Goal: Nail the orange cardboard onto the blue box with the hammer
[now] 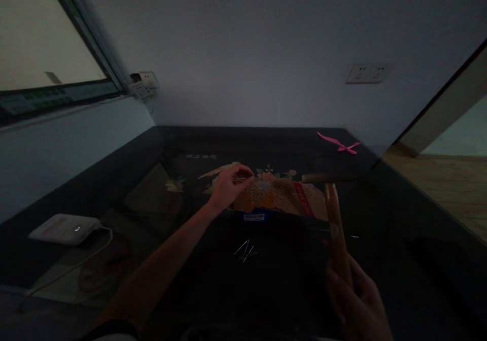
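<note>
My right hand (355, 298) is wrapped round the wooden handle of a hammer (335, 219), whose head is raised at the top. My left hand (230, 186) reaches over the dark table, thumb and fingertips pinched together; what is between them is too small to make out. Under and beside those fingertips is a tan and orange dotted surface (281, 194) with a red band and a blue label (254, 216). Several thin, shiny nails (246, 251) lie loose on the dark surface between my forearms.
A pink ribbon (344, 147) lies at the back right of the table (243, 134). To the left is a white device (64, 228) with a cable. Wall sockets (367, 73) are behind, and a plugged-in adapter (140, 88) is in the left corner. The room is dim.
</note>
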The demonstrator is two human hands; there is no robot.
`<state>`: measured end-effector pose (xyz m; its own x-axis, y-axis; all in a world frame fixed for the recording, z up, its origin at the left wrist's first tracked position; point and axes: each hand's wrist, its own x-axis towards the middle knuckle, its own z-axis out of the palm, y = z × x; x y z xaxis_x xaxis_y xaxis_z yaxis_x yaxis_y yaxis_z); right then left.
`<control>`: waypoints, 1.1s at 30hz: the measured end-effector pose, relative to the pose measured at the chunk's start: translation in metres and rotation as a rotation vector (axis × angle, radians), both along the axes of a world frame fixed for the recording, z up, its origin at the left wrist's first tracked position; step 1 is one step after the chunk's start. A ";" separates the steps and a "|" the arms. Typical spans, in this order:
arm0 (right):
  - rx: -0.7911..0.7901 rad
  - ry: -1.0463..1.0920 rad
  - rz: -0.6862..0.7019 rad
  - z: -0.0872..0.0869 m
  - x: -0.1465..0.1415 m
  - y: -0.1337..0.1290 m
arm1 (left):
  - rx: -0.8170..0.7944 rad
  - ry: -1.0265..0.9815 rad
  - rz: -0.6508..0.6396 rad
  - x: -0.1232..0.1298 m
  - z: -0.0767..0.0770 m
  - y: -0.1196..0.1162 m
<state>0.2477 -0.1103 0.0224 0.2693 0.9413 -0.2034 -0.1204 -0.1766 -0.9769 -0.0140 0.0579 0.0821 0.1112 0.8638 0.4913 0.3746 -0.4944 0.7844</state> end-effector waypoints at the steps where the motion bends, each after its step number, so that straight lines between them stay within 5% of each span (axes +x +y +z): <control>1: -0.006 0.005 -0.013 0.000 -0.001 0.000 | 0.000 0.009 -0.006 0.000 -0.004 0.000; 13: -0.028 -0.029 -0.042 0.002 -0.006 0.003 | 0.024 0.121 -0.004 -0.007 -0.025 0.002; 22: -0.027 -0.030 -0.003 0.006 -0.008 0.004 | -0.060 0.087 -0.024 -0.009 -0.026 0.000; 27: -0.014 -0.147 0.101 0.030 -0.005 0.013 | -0.056 0.072 -0.024 -0.009 -0.029 0.002; 33: 0.023 -0.397 0.333 0.083 -0.001 0.035 | -0.044 0.081 -0.003 -0.010 -0.032 0.003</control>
